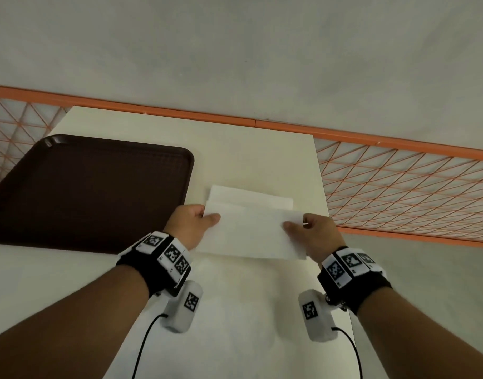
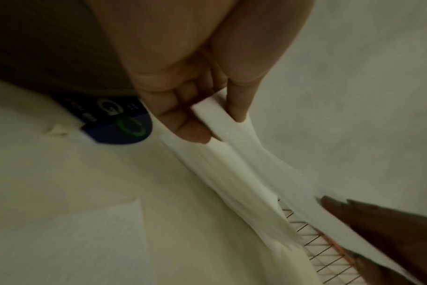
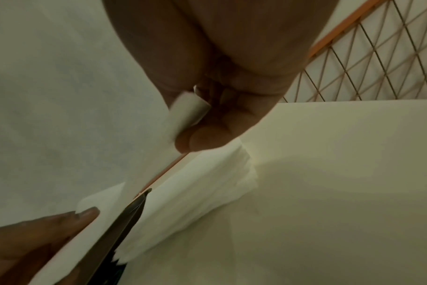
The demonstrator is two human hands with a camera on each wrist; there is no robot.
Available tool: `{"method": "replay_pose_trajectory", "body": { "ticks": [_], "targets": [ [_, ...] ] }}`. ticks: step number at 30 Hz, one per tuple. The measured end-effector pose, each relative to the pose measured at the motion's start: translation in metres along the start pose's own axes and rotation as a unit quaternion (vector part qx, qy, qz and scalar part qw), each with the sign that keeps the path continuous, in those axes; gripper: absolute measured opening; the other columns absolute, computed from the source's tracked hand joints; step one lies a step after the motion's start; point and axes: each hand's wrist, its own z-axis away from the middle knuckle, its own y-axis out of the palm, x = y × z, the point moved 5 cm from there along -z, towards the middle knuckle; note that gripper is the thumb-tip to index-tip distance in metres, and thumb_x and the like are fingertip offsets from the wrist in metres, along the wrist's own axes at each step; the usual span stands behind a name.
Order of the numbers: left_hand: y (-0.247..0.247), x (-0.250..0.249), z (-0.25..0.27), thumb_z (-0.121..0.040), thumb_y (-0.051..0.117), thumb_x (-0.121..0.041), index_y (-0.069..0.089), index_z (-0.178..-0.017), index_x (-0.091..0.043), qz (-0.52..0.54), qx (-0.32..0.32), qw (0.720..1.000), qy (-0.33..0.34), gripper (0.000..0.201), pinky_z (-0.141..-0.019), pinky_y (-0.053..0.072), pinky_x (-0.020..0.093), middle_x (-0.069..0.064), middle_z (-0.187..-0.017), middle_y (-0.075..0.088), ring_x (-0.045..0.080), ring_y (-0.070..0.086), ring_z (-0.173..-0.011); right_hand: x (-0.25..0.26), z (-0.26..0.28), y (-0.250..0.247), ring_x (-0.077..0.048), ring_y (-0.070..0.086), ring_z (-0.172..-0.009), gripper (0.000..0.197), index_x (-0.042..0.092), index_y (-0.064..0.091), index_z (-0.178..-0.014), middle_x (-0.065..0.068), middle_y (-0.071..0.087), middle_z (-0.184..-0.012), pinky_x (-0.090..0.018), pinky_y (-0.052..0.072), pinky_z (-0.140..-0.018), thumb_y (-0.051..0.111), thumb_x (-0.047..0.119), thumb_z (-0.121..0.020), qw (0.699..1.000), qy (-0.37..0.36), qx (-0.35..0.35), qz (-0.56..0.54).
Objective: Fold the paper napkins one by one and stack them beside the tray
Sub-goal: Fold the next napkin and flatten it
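Two hands hold one white napkin (image 1: 251, 236) above a cream table (image 1: 262, 149), and the scene reads from the left edge across. Farthest left lies a dark brown tray (image 1: 92, 187), flat on the table, its near right corner close to the left hand (image 1: 192, 224). That hand pinches the napkin's left end: the thumb lies on top of the paper and the fingers curl beneath it, which the left wrist view confirms, where the thumb (image 2: 237, 104) presses a folded edge of the napkin (image 2: 232, 154) against the curled fingers (image 2: 181, 123). The napkin stretches between the two hands as a wide folded strip, held off the table and tilted slightly. Behind and under its far edge, a stack of folded napkins (image 1: 251, 196) rests on the table just right of the tray; in the right wrist view this stack (image 3: 202, 189) shows several layered edges. At the napkin's right end the right hand (image 1: 314, 231) grips in the same way, thumb on top and fingers curled under, and the right wrist view shows the paper's corner (image 3: 190, 108) bent up against the fingers (image 3: 202, 138). Both wrists wear black bands with printed markers. Right of the table runs an orange mesh fence (image 1: 407, 184).
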Motion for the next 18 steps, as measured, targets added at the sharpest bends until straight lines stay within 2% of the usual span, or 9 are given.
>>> {"method": "replay_pose_trajectory", "body": {
  "ticks": [2,4,6,9,14,16,18],
  "targets": [
    [0.001,-0.009,-0.021,-0.086,0.068,-0.025,0.064,-0.079,0.003,-0.068,-0.023,0.997,0.037,0.029,-0.062,0.045,0.032,0.022,-0.073,0.065,0.021,0.055,-0.062,0.007,-0.019,-0.002,-0.028,0.070,-0.074,0.015,0.014,0.070,-0.077,-0.006,0.073,-0.078,-0.044,0.060,-0.069,0.075,0.029,-0.079,0.999,-0.004,-0.017,0.028],
    [0.003,-0.016,-0.037,-0.085,0.068,-0.027,0.053,-0.068,0.003,-0.130,-0.048,0.988,0.069,0.038,-0.056,0.035,0.032,0.014,-0.061,0.048,0.021,0.043,-0.057,0.012,-0.037,-0.002,-0.026,0.069,-0.076,0.015,0.018,0.068,-0.076,-0.004,0.072,-0.080,-0.039,0.058,-0.070,0.074,0.031,-0.080,0.998,-0.007,-0.024,0.061],
    [0.005,-0.021,-0.050,-0.085,0.067,-0.029,0.050,-0.067,0.000,-0.184,-0.069,0.977,0.084,0.038,-0.056,0.032,0.033,0.009,-0.062,0.043,0.021,0.038,-0.058,0.014,-0.049,0.000,-0.025,0.065,-0.076,0.020,0.016,0.066,-0.076,-0.003,0.069,-0.080,-0.031,0.051,-0.066,0.073,0.034,-0.081,0.993,0.002,-0.031,0.111],
    [0.011,-0.025,-0.063,-0.086,0.066,-0.032,0.052,-0.071,-0.007,-0.247,-0.080,0.963,0.079,0.033,-0.060,0.039,0.036,0.007,-0.067,0.049,0.024,0.044,-0.063,0.012,-0.059,0.004,-0.025,0.061,-0.076,0.025,0.016,0.063,-0.074,-0.003,0.065,-0.077,-0.027,0.043,-0.065,0.073,0.038,-0.081,0.986,0.021,-0.045,0.161],
    [0.014,-0.014,-0.076,-0.086,0.065,-0.042,0.051,-0.076,-0.014,-0.292,-0.087,0.952,0.026,0.032,-0.061,0.039,0.029,0.006,-0.084,0.061,0.026,0.055,-0.073,0.004,-0.066,0.007,-0.023,0.059,-0.077,0.027,0.019,0.061,-0.077,-0.002,0.065,-0.078,-0.025,0.040,-0.065,0.070,0.044,-0.082,0.977,0.050,-0.051,0.203],
    [0.014,-0.011,-0.077,-0.086,0.064,-0.043,0.055,-0.085,-0.016,-0.295,-0.094,0.951,0.004,0.029,-0.064,0.040,0.029,0.007,-0.094,0.063,0.026,0.057,-0.078,0.004,-0.067,0.008,-0.022,0.057,-0.077,0.027,0.020,0.061,-0.080,-0.001,0.065,-0.080,-0.025,0.039,-0.066,0.069,0.045,-0.082,0.972,0.055,-0.047,0.224],
    [0.012,-0.011,-0.075,-0.087,0.063,-0.043,0.058,-0.102,-0.017,-0.294,-0.103,0.950,-0.015,0.031,-0.068,0.041,0.030,0.007,-0.105,0.063,0.027,0.060,-0.090,0.002,-0.067,0.008,-0.022,0.058,-0.079,0.027,0.021,0.060,-0.083,-0.001,0.065,-0.083,-0.026,0.039,-0.066,0.068,0.046,-0.082,0.969,0.061,-0.049,0.233]
  ]
}}
